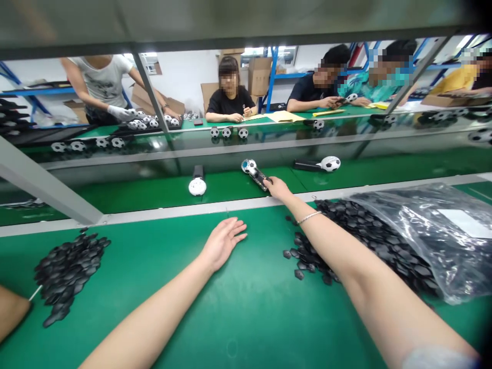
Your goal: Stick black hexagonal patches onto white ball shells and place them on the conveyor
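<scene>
My right hand (280, 188) reaches over the grey rail and grips the dark handle of a device with a round football-patterned head (257, 173), which lies on the green belt (161, 192). The head points away to the left and shows a blue-green centre. My left hand (224, 243) rests over the green table (230, 307) with its fingers apart and nothing in it. On the belt, a device with a plain white round head (197, 185) sits to the left, and one with a black-and-white football head (329, 164) lies to the right.
Black flat pieces form a pile (69, 269) at left and a larger one (369, 236) at right, partly under a clear plastic bag (442, 230). A slanted metal post (49, 179) stands at left. Several people work beyond the belt.
</scene>
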Demonstrator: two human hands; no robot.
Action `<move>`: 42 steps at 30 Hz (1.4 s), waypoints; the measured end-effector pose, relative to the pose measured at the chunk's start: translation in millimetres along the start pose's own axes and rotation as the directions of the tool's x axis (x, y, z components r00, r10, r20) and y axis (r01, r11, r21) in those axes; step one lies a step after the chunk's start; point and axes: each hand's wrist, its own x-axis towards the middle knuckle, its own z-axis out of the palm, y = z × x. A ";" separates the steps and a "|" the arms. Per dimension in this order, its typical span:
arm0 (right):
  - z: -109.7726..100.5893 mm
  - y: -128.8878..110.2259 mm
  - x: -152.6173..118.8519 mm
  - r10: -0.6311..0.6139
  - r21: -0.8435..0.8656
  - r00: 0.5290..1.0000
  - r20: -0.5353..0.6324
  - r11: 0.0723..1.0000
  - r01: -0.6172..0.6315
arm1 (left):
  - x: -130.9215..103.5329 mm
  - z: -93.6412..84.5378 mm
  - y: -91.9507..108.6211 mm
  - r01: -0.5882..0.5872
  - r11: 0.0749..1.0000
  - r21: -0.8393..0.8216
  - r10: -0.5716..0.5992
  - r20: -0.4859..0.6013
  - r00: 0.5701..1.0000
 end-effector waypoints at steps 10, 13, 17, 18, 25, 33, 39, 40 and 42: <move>-48.4 16.3 -53.5 -0.080 -0.194 0.996 0.036 0.977 0.085 | -3.4 2.6 -0.2 -0.001 0.990 0.144 -0.008 0.060 0.998; -56.9 11.7 -122.1 -0.286 -0.126 0.904 0.317 0.932 0.339 | -3.1 2.6 -1.0 -0.009 0.986 0.165 -0.001 0.057 0.998; -53.1 11.5 -189.6 -0.347 -0.194 0.810 0.472 0.856 0.480 | -2.7 3.1 -2.0 -0.017 0.978 0.207 0.004 0.063 0.998; -50.1 12.4 -196.0 -0.342 -0.226 0.822 0.455 0.849 0.478 | -3.1 3.2 -2.7 -0.023 0.975 0.219 0.008 0.067 0.998; -42.7 15.9 -186.0 -0.277 -0.364 0.884 0.376 0.833 0.416 | 0.3 -0.3 -7.4 -0.156 0.862 0.482 0.143 0.063 0.988; -53.9 23.4 -190.6 -0.304 -0.384 0.864 0.402 0.800 0.460 | 86.1 -5.8 41.3 -0.178 0.371 0.912 0.590 -0.084 0.803; -52.7 28.7 -185.6 -0.255 -0.328 0.881 0.399 0.857 0.397 | 139.2 1.7 59.2 -0.094 0.022 0.995 0.575 0.064 0.816; -52.2 29.3 -185.1 -0.253 -0.321 0.883 0.395 0.862 0.391 | 141.5 3.5 62.2 -0.099 -0.029 0.995 0.560 0.098 0.823; -51.3 30.0 -184.5 -0.266 -0.307 0.885 0.383 0.866 0.394 | 138.5 7.5 70.8 -0.111 -0.114 0.987 0.541 0.155 0.826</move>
